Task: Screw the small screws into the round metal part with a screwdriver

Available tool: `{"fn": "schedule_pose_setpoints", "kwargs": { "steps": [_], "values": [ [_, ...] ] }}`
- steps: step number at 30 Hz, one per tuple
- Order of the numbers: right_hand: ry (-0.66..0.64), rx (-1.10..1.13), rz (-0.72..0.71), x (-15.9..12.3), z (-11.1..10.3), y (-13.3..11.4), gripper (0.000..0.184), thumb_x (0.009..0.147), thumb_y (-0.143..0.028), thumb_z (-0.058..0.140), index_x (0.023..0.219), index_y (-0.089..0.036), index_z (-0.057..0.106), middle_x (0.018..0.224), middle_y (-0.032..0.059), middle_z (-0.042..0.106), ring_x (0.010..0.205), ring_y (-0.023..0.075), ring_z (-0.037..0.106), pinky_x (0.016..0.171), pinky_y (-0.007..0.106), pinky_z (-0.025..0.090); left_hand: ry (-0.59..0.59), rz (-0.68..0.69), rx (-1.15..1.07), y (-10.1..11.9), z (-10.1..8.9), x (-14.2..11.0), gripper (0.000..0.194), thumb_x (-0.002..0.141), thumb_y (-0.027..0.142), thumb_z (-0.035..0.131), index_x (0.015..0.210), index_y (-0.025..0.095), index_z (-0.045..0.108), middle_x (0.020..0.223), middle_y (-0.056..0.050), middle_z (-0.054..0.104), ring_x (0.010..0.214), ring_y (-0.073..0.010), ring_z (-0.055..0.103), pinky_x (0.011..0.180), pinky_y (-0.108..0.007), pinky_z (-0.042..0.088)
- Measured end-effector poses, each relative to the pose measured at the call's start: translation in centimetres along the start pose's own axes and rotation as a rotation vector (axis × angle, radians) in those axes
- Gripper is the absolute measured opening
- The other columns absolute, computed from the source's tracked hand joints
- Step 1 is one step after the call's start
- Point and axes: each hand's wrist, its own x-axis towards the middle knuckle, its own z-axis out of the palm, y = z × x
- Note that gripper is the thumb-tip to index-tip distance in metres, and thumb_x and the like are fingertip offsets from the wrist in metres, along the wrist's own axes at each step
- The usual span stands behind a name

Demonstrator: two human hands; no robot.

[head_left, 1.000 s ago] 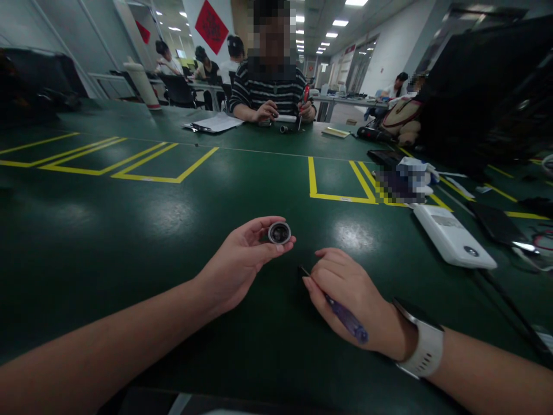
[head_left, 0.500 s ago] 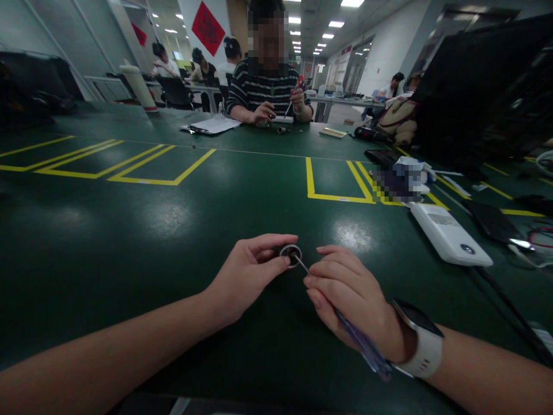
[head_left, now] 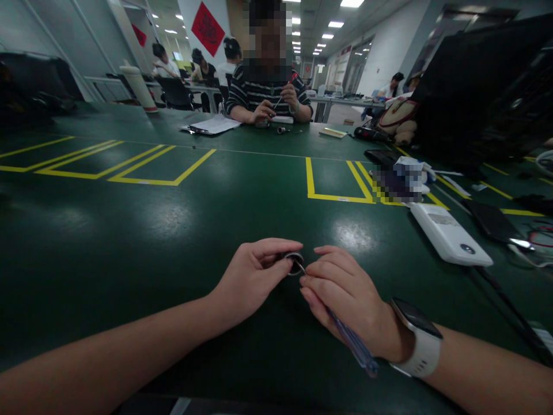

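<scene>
From where I stand, both hands are busy at the middle of the green desk point(head_left: 224, 213). The left hand point(head_left: 257, 276) pinches a small round metal part point(head_left: 295, 258) between thumb and fingers, its hollow mouth turned toward the right. The right hand point(head_left: 348, 294), below a watch point(head_left: 421, 340), is curled round a screwdriver point(head_left: 352, 343) with a clear bluish handle, whose shaft reaches into that mouth. What sits inside is too dark to tell, as is whether the part touches the surface.

Far off to the left stands a pale tumbler point(head_left: 139, 86); its contents are hidden.

Broad green surface runs from the hands out to the yellow tape point(head_left: 341, 199), and more lies left of the left forearm. The near edge is close, low under the wrists. On the right, a white device point(head_left: 451, 233) and its cable narrow the room. At the far edge, a person in a striped shirt point(head_left: 244, 92) grips a red-handled tool point(head_left: 294, 76).
</scene>
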Motion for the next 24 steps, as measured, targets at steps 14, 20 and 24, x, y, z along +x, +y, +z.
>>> {"fn": "schedule_pose_setpoints", "kwargs": {
  "steps": [14,20,24],
  "values": [
    [0.009,0.123,0.083,0.0,-0.1,-0.2,0.01,0.083,-0.01,0.05,0.082,-0.014,0.059,0.075,0.0043,0.064,0.073,0.0145,0.057,0.085,0.037,0.045,0.004,0.026,0.051,-0.6,-0.2,0.4,0.02,0.073,0.015,0.056,0.09,0.015,0.067,0.086,-0.003,0.071,0.078,-0.0145,0.065,0.074,-0.027,0.053],
    [0.029,0.403,0.572,1.0,-1.4,0.2,0.021,0.089,-0.023,0.046,0.074,-0.018,0.06,0.07,0.0017,0.062,0.067,0.0127,0.057,0.061,0.026,0.045,-0.087,-0.029,0.058,-0.4,-1.6,1.6,0.051,0.063,0.004,0.062,0.112,0.017,0.054,0.101,-0.005,0.066,0.088,-0.0178,0.064,0.077,-0.031,0.052],
    [0.004,0.531,0.834,1.8,-1.1,1.2,0.028,0.088,-0.036,0.047,0.072,-0.018,0.062,0.069,0.0009,0.062,0.066,0.0133,0.057,0.061,0.027,0.043,-0.037,0.252,0.514,-0.7,-3.1,3.4,0.039,0.067,0.006,0.06,0.105,0.017,0.059,0.104,-0.007,0.061,0.094,-0.0201,0.06,0.081,-0.036,0.049]
  ]
}}
